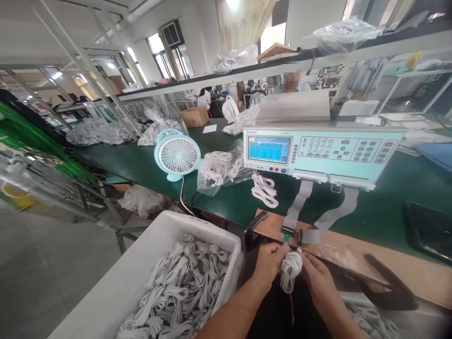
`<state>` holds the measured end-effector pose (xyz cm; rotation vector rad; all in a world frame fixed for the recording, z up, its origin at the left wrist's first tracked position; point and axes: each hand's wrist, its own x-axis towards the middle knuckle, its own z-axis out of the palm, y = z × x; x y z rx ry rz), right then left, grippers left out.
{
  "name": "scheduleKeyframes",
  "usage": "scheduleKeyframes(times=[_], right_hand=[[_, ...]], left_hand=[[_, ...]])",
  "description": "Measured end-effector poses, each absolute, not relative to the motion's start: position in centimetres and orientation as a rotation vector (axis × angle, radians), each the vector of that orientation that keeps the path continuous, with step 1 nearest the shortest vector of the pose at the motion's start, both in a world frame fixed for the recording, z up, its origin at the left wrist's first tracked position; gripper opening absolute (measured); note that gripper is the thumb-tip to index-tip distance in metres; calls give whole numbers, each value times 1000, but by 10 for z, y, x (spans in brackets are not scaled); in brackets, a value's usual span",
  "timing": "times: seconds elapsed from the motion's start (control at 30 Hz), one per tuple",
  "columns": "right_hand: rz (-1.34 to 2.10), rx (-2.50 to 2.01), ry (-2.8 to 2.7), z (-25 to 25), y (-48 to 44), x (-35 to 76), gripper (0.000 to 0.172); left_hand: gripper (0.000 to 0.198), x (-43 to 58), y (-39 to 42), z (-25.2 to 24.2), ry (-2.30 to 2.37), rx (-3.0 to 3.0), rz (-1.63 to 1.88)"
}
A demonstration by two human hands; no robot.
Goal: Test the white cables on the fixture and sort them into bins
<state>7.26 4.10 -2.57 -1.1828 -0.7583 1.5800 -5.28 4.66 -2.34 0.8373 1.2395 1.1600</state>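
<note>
A coiled white cable [291,270] hangs between my two hands, just in front of the table edge. My left hand [267,264] is closed with thumb and fingers pinched on a cable end, against a small green connector board [286,237]. Pinched at the other side of the coil, my right hand [318,278] is close to a second dark connector [301,238]. Whether either plug is fully seated is hidden by the fingers. Grey ribbon cables [298,205] run from these connectors up to a light-blue cable tester [339,150] with a lit screen.
A white bin [155,235] full of coiled cables stands at left. On the green table [226,207] are a small blue fan [178,155], bagged cables [216,172], a loose coil [264,190] and a black tray [429,228]. A black clamp [253,230] grips the wooden board [399,278].
</note>
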Motion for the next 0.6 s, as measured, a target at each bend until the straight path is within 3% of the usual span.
scheduleKeyframes(times=[0.6], right_hand=[[1590, -1170, -588, -47, 48, 73, 57]], left_hand=[[43, -51, 65, -29, 1400, 1050, 1111]])
